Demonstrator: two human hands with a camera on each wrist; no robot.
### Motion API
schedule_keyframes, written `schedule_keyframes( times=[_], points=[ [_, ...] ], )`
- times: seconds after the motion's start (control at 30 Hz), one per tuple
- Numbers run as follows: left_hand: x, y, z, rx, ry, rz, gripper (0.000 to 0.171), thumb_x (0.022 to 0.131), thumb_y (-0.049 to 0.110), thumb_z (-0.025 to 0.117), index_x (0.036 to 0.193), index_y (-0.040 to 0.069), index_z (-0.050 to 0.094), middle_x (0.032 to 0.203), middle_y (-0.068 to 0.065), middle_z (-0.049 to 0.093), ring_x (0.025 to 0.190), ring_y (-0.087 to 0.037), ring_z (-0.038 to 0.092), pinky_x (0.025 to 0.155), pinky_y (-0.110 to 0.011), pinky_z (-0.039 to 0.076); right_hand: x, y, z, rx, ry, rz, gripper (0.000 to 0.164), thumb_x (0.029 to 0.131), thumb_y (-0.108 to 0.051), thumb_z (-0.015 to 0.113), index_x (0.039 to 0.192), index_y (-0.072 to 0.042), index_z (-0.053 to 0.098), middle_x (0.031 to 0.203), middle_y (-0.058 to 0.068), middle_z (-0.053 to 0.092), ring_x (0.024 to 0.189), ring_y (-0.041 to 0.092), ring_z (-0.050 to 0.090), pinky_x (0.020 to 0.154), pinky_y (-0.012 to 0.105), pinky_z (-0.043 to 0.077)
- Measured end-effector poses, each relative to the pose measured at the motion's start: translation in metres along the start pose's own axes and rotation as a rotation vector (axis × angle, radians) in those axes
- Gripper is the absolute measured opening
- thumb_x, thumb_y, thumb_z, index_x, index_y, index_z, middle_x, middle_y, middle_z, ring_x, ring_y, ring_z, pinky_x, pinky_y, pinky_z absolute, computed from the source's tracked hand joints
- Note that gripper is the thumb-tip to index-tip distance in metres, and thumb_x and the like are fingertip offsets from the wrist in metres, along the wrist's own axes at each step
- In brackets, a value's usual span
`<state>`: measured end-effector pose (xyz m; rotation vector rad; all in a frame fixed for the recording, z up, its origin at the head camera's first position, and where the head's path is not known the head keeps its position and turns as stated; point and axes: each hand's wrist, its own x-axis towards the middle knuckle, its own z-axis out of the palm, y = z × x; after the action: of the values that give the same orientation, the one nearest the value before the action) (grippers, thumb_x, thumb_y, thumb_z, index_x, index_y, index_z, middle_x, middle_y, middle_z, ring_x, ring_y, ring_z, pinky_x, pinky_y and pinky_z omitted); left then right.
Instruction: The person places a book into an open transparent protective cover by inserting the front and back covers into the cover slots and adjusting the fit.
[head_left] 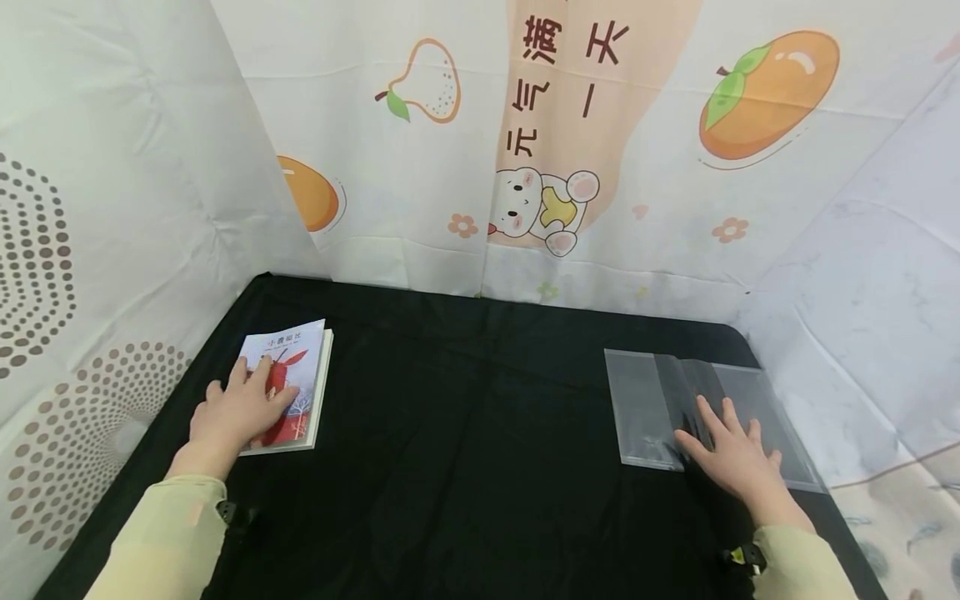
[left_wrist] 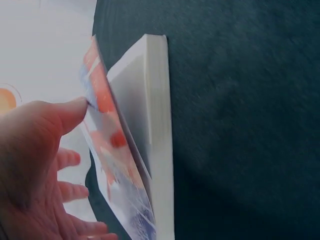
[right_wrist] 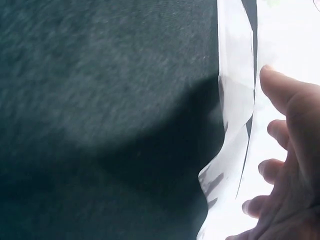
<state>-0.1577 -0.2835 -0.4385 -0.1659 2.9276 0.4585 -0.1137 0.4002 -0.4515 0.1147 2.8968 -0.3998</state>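
A paperback book (head_left: 303, 400) with a pale blue and red illustrated cover lies at the left of the black-covered table. Over its cover, my left hand (head_left: 236, 408) has its fingers spread. The left wrist view shows the front cover (left_wrist: 112, 135) raised at an angle from the page block (left_wrist: 159, 115), with the thumb right at the cover. At the right lies a clear plastic book cover (head_left: 637, 400), its flaps spread out flat. My right hand (head_left: 735, 454) is over it, fingers apart; in the right wrist view the plastic's edge (right_wrist: 235, 95) looks wavy.
Black cloth (head_left: 465, 433) spans the table between the book and the plastic cover. White curtains with fruit prints (head_left: 427, 200) rise at the back edge, and more curtains (head_left: 135, 208) flank the left and right sides.
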Motion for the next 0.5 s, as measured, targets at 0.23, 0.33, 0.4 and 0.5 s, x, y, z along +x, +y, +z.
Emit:
schedule_keyframes(
  times=[0.23, 0.33, 0.4, 0.5],
  points=[
    [-0.011, -0.01, 0.004, -0.034, -0.085, -0.125, 0.112, 0.08, 0.071, 0.057, 0.149, -0.002, 0.008, 0.131, -0.044, 0.014, 0.097, -0.062, 0.026, 0.077, -0.076, 0.038, -0.004, 0.011, 0.004, 0.041, -0.033, -0.026, 0.089, 0.095, -0.063, 0.042, 0.154, -0.01, 0.002, 0.152, 0.037, -0.006, 0.123, 0.071, -0.001, 0.081, 0.088, 0.01],
    [-0.013, -0.013, 0.004, -0.038, -0.101, -0.175, 0.119, 0.076, 0.074, 0.058, 0.149, -0.003, 0.004, 0.117, -0.044, 0.022, 0.094, -0.06, 0.026, 0.074, -0.073, 0.04, -0.005, 0.014, 0.005, 0.037, -0.039, -0.043, 0.087, 0.096, -0.06, 0.044, 0.153, -0.007, 0.006, 0.151, 0.038, -0.004, 0.123, 0.071, 0.001, 0.082, 0.088, 0.013],
    [-0.013, -0.014, 0.005, -0.04, -0.113, -0.197, 0.122, 0.074, 0.076, 0.058, 0.149, -0.003, 0.002, 0.11, -0.043, 0.025, 0.093, -0.06, 0.026, 0.072, -0.072, 0.04, -0.006, 0.015, 0.006, 0.038, -0.048, -0.052, 0.086, 0.096, -0.058, 0.045, 0.153, -0.005, 0.008, 0.15, 0.039, -0.002, 0.123, 0.071, 0.002, 0.082, 0.088, 0.014],
    [-0.012, -0.014, 0.005, -0.035, -0.113, -0.211, 0.124, 0.074, 0.076, 0.059, 0.148, -0.005, 0.002, 0.106, -0.043, 0.027, 0.094, -0.06, 0.026, 0.071, -0.072, 0.041, -0.007, 0.017, 0.007, 0.038, -0.07, -0.059, 0.086, 0.096, -0.059, 0.046, 0.152, -0.003, 0.011, 0.149, 0.041, 0.0, 0.124, 0.07, 0.003, 0.082, 0.088, 0.015]
  ],
)
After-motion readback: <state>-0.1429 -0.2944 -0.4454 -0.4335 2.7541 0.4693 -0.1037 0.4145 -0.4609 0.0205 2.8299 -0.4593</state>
